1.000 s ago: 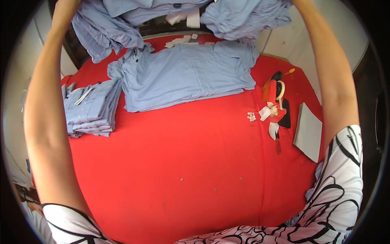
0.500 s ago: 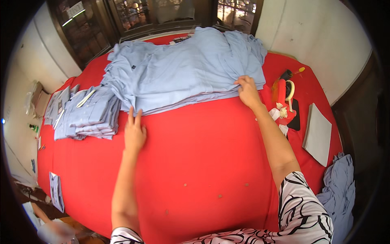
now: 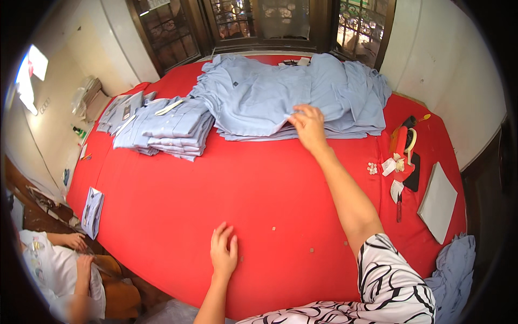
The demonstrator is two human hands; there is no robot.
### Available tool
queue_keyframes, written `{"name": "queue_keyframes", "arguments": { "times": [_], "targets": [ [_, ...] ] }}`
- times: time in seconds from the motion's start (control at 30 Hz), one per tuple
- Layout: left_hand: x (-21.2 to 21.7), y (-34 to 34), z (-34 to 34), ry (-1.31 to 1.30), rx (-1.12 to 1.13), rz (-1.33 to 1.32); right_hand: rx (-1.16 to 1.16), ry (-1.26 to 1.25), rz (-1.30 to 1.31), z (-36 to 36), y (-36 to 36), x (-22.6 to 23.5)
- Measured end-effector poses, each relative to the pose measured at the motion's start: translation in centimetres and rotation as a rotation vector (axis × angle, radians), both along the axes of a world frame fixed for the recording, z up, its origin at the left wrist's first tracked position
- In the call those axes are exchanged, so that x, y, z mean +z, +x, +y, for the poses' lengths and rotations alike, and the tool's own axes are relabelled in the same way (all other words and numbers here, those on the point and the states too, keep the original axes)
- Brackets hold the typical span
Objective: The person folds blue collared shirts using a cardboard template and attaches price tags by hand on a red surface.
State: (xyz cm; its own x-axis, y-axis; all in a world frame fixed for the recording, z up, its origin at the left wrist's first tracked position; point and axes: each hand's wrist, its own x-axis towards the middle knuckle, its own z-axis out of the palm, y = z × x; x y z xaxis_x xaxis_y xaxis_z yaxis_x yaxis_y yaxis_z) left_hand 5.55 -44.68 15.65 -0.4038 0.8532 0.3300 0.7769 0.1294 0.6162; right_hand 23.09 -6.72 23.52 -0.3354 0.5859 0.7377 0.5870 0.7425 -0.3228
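A layered pile of light-blue shirts lies spread along the far side of the red-covered table. My right hand pinches the edge of the top shirt, whose right part is drawn leftward so that the layers beneath show. A small dark label sits on that shirt's upper left part. Closer to me, my left hand hovers over or rests on the red cloth with fingers apart, holding nothing. Beside the pile on the left stands a stack of neatly folded blue shirts with pale strips on top.
Toward the right are a tape dispenser, a dark phone, small white buttons, small scissors and a pad of white paper. A folded shirt lies at the left edge. Another person sits at the lower left.
My left hand has come off the shirt pile and back toward me. My right hand has moved left, pulling the top shirt's edge with it. The view has shifted left.
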Motion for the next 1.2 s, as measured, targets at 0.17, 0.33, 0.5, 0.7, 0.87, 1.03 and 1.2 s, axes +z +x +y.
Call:
{"name": "queue_keyframes", "arguments": {
  "times": [0.17, 0.33, 0.5, 0.7, 0.87, 1.03, 1.2],
  "targets": [
    [-1.5, -1.4, 0.7, 0.378, 0.198, -0.513, 0.382, -0.261, -0.103, -16.6, 1.7, 1.7],
    [2.1, -3.8, -0.8, 0.489, 0.214, -0.37, 0.941, -0.948, -0.777, -33.8, 12.9, 1.6],
    [7.4, -2.1, -0.3, 0.259, -0.112, -0.249, 0.054, -0.86, -0.655, -40.5, 23.1, 0.5],
    [1.5, 3.3, 2.1, 0.05, -0.286, -0.045, -0.021, -0.675, 0.028, -39.3, 9.1, -4.2],
    [-2.2, 4.6, -5.1, 0.145, -0.439, 0.107, -0.45, -0.637, -0.12, -36.7, 2.0, -6.1],
    [-1.0, 0.4, -18.2, -0.132, -0.335, -0.028, -0.32, -0.577, -0.277, -39.3, 0.3, -7.1],
    [1.0, -4.6, -22.2, -0.441, -0.116, -0.454, 0.323, -0.387, -0.267, -49.5, -2.2, -9.9]
  ]
}}
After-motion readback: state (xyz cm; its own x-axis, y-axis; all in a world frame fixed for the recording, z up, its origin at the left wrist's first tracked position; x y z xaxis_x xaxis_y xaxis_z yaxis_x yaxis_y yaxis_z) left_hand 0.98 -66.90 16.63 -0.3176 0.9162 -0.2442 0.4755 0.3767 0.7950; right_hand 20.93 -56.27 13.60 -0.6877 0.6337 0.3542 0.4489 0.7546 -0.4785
